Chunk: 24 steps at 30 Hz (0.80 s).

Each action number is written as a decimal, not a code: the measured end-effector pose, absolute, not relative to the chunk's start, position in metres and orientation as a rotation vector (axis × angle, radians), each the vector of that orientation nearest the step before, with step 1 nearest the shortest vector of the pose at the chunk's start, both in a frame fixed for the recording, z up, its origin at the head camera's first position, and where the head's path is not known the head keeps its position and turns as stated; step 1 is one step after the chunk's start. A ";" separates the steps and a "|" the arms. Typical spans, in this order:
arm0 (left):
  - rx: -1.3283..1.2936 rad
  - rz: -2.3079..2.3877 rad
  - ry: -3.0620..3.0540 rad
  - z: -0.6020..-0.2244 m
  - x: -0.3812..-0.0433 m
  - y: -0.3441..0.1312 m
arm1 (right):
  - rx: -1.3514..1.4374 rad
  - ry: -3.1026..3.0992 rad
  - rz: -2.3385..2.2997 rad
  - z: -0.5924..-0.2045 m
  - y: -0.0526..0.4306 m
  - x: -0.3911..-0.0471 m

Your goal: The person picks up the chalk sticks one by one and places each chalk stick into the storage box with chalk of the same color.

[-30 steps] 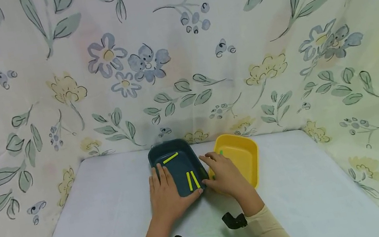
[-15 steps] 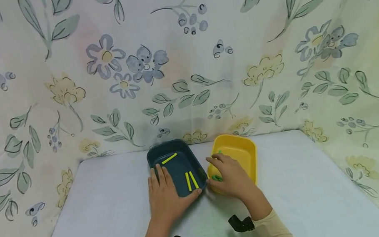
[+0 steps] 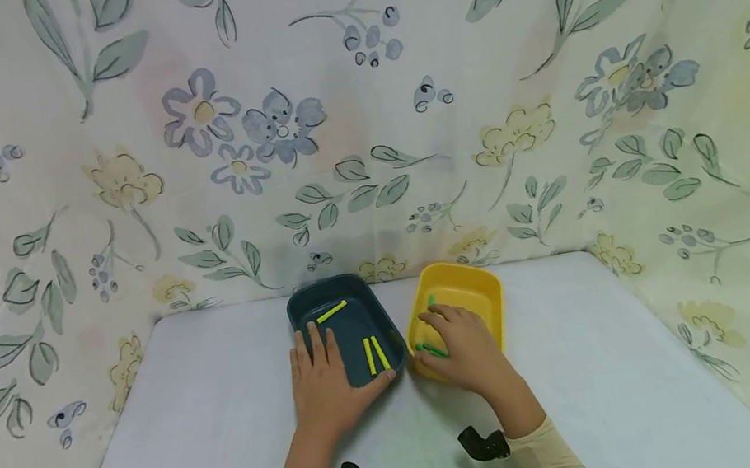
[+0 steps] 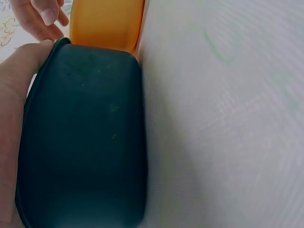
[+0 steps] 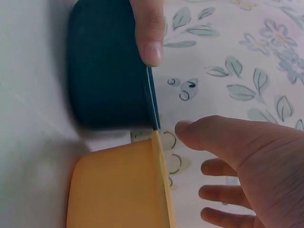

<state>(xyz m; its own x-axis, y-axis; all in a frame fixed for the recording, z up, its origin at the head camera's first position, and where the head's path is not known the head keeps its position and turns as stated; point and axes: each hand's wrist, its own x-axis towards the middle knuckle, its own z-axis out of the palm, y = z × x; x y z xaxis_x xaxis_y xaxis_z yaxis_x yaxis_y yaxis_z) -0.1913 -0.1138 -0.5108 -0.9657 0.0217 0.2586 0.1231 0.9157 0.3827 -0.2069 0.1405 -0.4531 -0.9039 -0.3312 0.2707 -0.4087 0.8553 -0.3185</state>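
Note:
In the head view a dark teal tray holds several slim yellow sticks; one yellow stick lies toward its far end, and a pair sits near the front right. My left hand lies over this tray's left side with straight fingers, its thumb along the near rim. To the right, my right hand hovers over a yellow tray, thumb and fingers apart and nothing visible between them. Green sticks lie in the yellow tray near the thumb, partly hidden by that hand.
Both trays stand side by side at the back of a white-covered table, their near corners close together. A floral cloth hangs right behind them. Black wrist-worn devices stick out inward from both sleeves.
My right hand has moved right, from the teal tray's right rim to above the yellow tray, uncovering green sticks there. The left hand stays on the teal tray.

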 end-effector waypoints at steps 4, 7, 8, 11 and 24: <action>-0.130 -0.562 -2.814 -0.511 -0.193 -0.119 | 0.571 -2.796 0.534 -0.453 0.142 -0.205; -0.135 -0.559 -2.822 -0.511 -0.192 -0.122 | 0.574 -2.786 0.548 -0.452 0.144 -0.203; -0.130 -0.562 -2.827 -0.510 -0.192 -0.124 | 0.576 -2.788 0.548 -0.453 0.145 -0.203; -0.128 -0.561 -2.845 -0.508 -0.191 -0.125 | 0.571 -2.786 0.533 -0.454 0.149 -0.202; -0.102 -0.572 -2.860 -0.501 -0.197 -0.130 | 0.495 -2.850 0.505 -0.452 0.159 -0.203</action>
